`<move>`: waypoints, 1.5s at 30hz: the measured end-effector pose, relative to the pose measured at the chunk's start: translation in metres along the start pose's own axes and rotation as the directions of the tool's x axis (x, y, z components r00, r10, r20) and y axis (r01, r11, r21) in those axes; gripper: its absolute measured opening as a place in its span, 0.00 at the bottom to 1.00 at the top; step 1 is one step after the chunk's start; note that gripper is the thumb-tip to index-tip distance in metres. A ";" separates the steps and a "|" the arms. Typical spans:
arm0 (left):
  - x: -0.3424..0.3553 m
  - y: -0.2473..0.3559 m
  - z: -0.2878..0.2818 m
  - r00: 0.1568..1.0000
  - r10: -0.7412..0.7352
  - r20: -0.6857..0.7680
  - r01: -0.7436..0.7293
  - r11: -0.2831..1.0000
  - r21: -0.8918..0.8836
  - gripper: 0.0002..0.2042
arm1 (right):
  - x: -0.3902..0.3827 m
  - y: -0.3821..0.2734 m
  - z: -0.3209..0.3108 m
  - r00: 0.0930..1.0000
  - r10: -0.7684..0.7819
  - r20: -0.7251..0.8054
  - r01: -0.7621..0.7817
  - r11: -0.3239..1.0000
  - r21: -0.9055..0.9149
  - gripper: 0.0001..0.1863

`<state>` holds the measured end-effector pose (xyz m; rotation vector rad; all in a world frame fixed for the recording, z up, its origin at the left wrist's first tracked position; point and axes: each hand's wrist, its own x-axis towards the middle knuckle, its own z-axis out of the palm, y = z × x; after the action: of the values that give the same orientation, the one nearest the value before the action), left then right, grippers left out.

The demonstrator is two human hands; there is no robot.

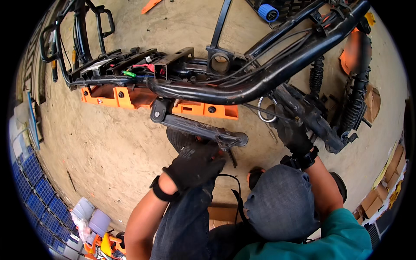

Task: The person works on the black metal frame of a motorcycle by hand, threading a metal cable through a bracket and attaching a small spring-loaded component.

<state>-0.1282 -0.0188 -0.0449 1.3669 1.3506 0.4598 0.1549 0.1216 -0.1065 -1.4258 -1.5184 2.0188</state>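
A black tubular vehicle frame (242, 93) lies across the view. My left hand (196, 165), in a black glove, is just below a black hinged arm (195, 125) on the frame's near side. Its fingers are curled, and what they hold is hidden; a thin dark rod (233, 158) shows beside them. My right hand (294, 134), also gloved, reaches up against the black swingarm (305, 104). Its fingers look closed, partly hidden, beside a silver ring-shaped loop (266, 110). Orange brackets (206, 109) are bolted under the frame.
Black coil-spring shocks (353, 104) stand at the right. Cables (277, 52) run along the frame tube. Blue crates (39, 195) and plastic bins (99, 222) are at lower left, cardboard (377, 199) at lower right. A blue cylindrical part (268, 13) lies at the back.
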 end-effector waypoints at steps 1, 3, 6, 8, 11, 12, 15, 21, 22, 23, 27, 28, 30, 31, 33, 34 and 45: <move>0.002 -0.004 0.007 1.000 0.016 -0.026 -0.015 0.998 0.057 0.11 | -0.003 0.004 -0.001 0.989 -0.145 0.015 0.145 0.977 -0.157 0.23; 0.008 -0.004 0.019 0.996 0.054 -0.076 -0.041 0.985 0.166 0.10 | -0.008 0.012 -0.003 0.909 -0.401 0.115 0.408 0.798 -0.442 0.21; 0.012 0.000 0.019 0.999 0.005 0.049 -0.017 0.968 0.252 0.08 | -0.006 0.022 -0.006 0.998 -0.064 0.023 0.055 0.958 0.281 0.19; 0.009 -0.014 0.020 0.976 0.209 0.053 -0.213 0.899 0.382 0.07 | -0.012 0.022 -0.005 0.997 0.032 -0.073 0.001 0.912 0.411 0.19; -0.003 -0.054 0.014 0.934 0.337 -0.118 -0.287 0.904 0.317 0.07 | -0.031 -0.015 -0.008 0.976 0.208 -0.071 -0.212 0.975 -0.069 0.19; -0.003 -0.053 0.001 0.984 0.171 -0.052 -0.147 0.941 0.306 0.09 | -0.041 -0.008 -0.014 0.988 0.139 -0.066 -0.145 0.983 -0.113 0.20; -0.002 -0.043 -0.011 0.980 -0.105 -0.170 0.137 0.972 0.190 0.13 | -0.062 -0.019 -0.020 0.978 0.206 0.029 -0.176 0.894 -0.412 0.16; 0.014 -0.069 0.020 0.978 -0.210 -0.003 0.206 0.952 0.225 0.16 | -0.068 0.019 -0.010 0.975 -0.111 0.192 0.210 0.733 -0.646 0.15; 0.015 -0.074 0.023 0.978 -0.208 -0.015 0.205 0.946 0.252 0.16 | -0.067 0.030 -0.001 0.974 -0.165 0.157 0.228 0.701 -0.676 0.16; 0.015 -0.078 0.026 0.978 -0.207 -0.028 0.207 0.938 0.278 0.15 | -0.066 0.036 0.008 0.967 -0.220 0.126 0.243 0.668 -0.704 0.17; 0.016 -0.068 0.025 0.962 -0.274 -0.007 0.272 0.955 0.119 0.18 | -0.045 0.048 0.029 0.980 -0.200 -0.013 0.087 0.484 -0.871 0.23; 0.018 -0.060 0.022 0.951 -0.306 0.041 0.300 0.948 0.107 0.19 | -0.038 0.053 0.028 0.978 -0.208 -0.031 0.073 0.474 -0.877 0.24; 0.018 -0.051 0.022 0.936 -0.326 0.131 0.303 0.938 0.167 0.20 | -0.030 0.074 0.027 0.934 -0.354 0.044 0.163 0.315 -0.935 0.24; 0.020 -0.047 0.022 0.937 -0.298 0.182 0.253 0.938 0.237 0.20 | -0.032 0.086 0.024 0.944 -0.317 0.087 0.148 0.173 -0.974 0.25; 0.016 -0.045 0.030 0.966 -0.154 0.206 0.084 0.946 0.312 0.20 | -0.032 0.103 0.023 0.959 -0.224 0.173 0.150 -0.114 -0.982 0.26; 0.011 -0.051 0.041 0.984 -0.028 0.174 -0.031 0.945 0.327 0.20 | -0.034 0.101 0.024 0.946 -0.235 0.222 0.199 -0.121 -0.973 0.27; 0.028 -0.012 0.047 0.982 -0.109 0.156 0.057 0.951 0.305 0.19 | -0.039 0.119 0.023 0.862 -0.390 0.323 0.301 -0.118 -0.946 0.23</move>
<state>-0.0862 -0.0164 -0.0817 1.5501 1.3668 0.0774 0.1964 0.0306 -0.1845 -0.9658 -3.1238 0.1557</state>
